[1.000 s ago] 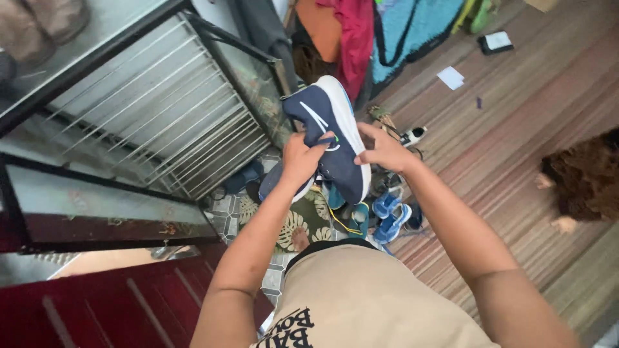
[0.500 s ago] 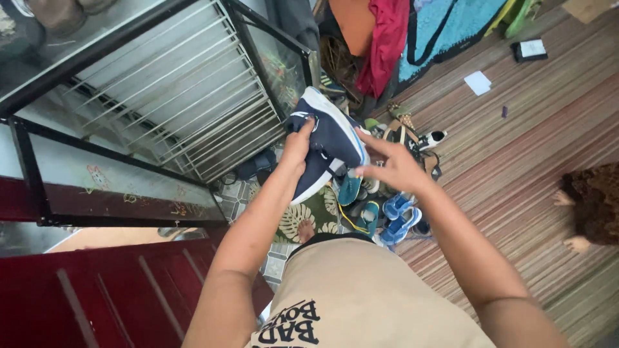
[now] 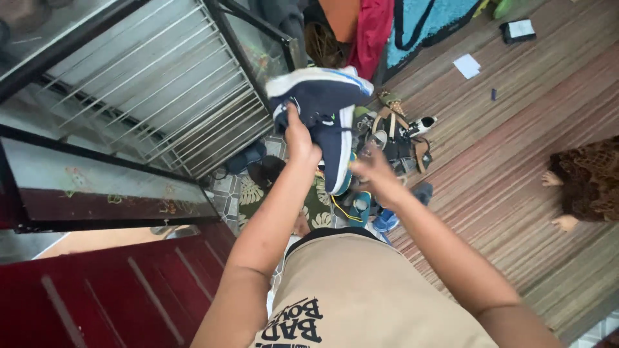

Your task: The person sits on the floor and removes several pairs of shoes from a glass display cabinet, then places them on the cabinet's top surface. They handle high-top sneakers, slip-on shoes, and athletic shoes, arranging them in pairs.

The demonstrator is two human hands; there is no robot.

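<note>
A: Identify the step in hand.

B: Handling of a pair of navy sneakers with white soles [image 3: 325, 113]. The left hand [image 3: 300, 143] holds the pair up at arm's reach, above a heap of footwear [image 3: 387, 161] on the floor, close beside the glass door frame [image 3: 251, 58]. Judged from this position, the pair is lifted clear of the heap and not set down.

A: State of each grip.

B: Left: fingers closed on the sneakers near the heel end, thumb side toward the camera; the shoes hang toe-down from the hold. Right hand [image 3: 377, 175]: fingers spread, apart from the sneakers, holding nothing. It is blurred, so fine finger position cannot be told.

A: Arm pose?

B: Left forearm [image 3: 271, 225] extended almost straight forward and upward from the body. Right forearm [image 3: 445, 251] extended forward and lower, hand just below and to the right of the pair, over the blue shoes [image 3: 380, 216] in the heap.

A: What does the next move call for?

B: As a judgement: one hand carries both shoes, so the hold must stay firm. The right hand is placed to support them from below if required.

A: Other persons?

B: Bare feet and a brown patterned garment [image 3: 590, 183] at the right edge, well apart.
</note>
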